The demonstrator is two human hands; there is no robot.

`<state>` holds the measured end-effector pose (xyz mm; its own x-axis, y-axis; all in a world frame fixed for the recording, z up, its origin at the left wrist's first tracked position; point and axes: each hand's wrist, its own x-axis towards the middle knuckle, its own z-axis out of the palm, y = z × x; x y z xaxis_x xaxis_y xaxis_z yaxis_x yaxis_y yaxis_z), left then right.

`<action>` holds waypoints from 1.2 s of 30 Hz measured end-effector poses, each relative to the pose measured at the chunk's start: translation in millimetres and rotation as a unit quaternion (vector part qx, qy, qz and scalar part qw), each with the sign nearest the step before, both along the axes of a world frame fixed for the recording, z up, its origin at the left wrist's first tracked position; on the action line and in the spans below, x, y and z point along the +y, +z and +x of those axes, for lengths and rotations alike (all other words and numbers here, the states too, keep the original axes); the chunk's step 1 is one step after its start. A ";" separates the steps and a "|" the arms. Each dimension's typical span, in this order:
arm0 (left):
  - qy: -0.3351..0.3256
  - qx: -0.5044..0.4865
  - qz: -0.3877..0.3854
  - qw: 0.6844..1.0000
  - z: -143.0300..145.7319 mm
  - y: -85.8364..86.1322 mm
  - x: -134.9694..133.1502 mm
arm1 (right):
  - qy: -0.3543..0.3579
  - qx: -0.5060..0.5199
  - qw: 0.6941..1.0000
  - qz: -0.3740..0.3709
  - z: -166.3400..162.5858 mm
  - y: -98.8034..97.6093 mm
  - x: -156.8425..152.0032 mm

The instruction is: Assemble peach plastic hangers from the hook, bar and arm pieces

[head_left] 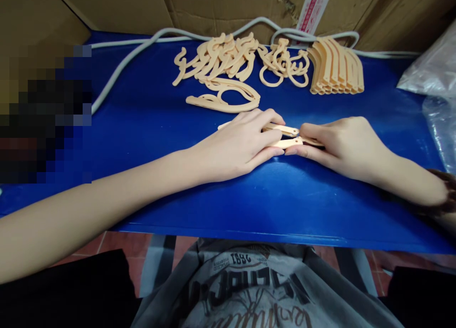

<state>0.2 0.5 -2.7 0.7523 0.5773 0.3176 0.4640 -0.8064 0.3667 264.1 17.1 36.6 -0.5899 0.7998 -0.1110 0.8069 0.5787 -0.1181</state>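
Note:
Both my hands rest on the blue table [149, 128] at its middle, meeting over two flat beige plastic hanger pieces [287, 130]. My left hand [238, 145] lies palm down on the pieces, fingers together and pressing them to the table. My right hand [338, 145] pinches the right end of the pieces between thumb and fingers. Most of each piece is hidden under my hands.
At the back lie a loose heap of beige hanger parts [221, 57], several hook pieces [285, 64] and a neat stack of parts [337, 66]. A white cable [117, 71] curves along the back. Clear plastic bags [434, 81] sit at right, cardboard boxes behind.

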 end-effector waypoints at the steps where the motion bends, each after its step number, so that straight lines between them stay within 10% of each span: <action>1: -0.002 -0.003 0.002 1.000 0.1 -0.3 -0.2 | -0.002 0.001 1.000 -0.006 -0.4 1.2 0.0; 36: -0.005 0.016 -0.011 1.000 0.2 2.1 -0.2 | 0.029 -0.006 0.999 0.031 4.0 -3.6 -3.5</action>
<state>0.4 0.3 -0.6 0.7673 0.5766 0.2806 0.4685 -0.8029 0.3686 268.1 13.6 33.0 -0.6336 0.7705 -0.0698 0.7736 0.6298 -0.0707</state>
